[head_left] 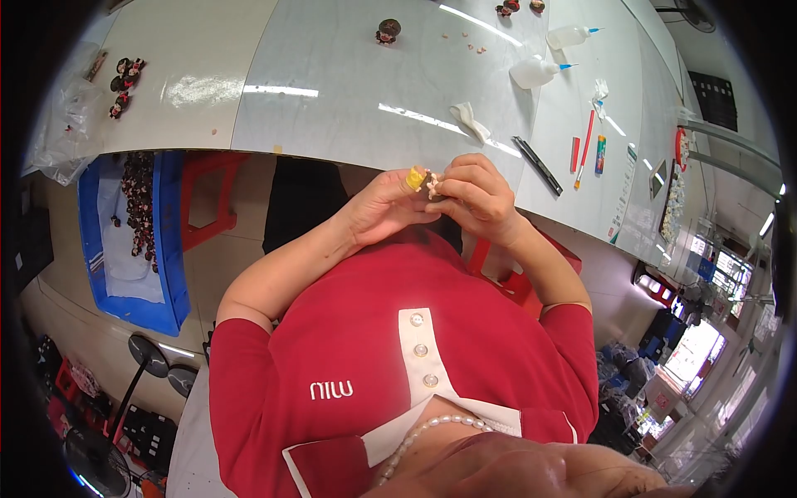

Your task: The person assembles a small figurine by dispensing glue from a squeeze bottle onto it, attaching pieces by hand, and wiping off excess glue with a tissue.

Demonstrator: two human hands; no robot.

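Note:
Just in front of the table's near edge, my two hands meet around a small figurine [432, 186], dark with pale parts, mostly covered by fingers. My left hand [386, 203] pinches it from one side, with a yellow wrap [414, 178] at a fingertip. From the other side my right hand [477, 195] closes on it with thumb and curled fingers. A crumpled white cloth [471, 121] lies on the table just beyond my right hand. Another dark figurine [388, 31] stands farther back on the table.
Glue bottles [535, 72] with blue tips, a black pen [538, 166] and a red brush [585, 149] lie at right. Several figurines [124, 83] sit at the left. A blue bin [178, 282] of figurines and a red stool [203, 203] are below the table.

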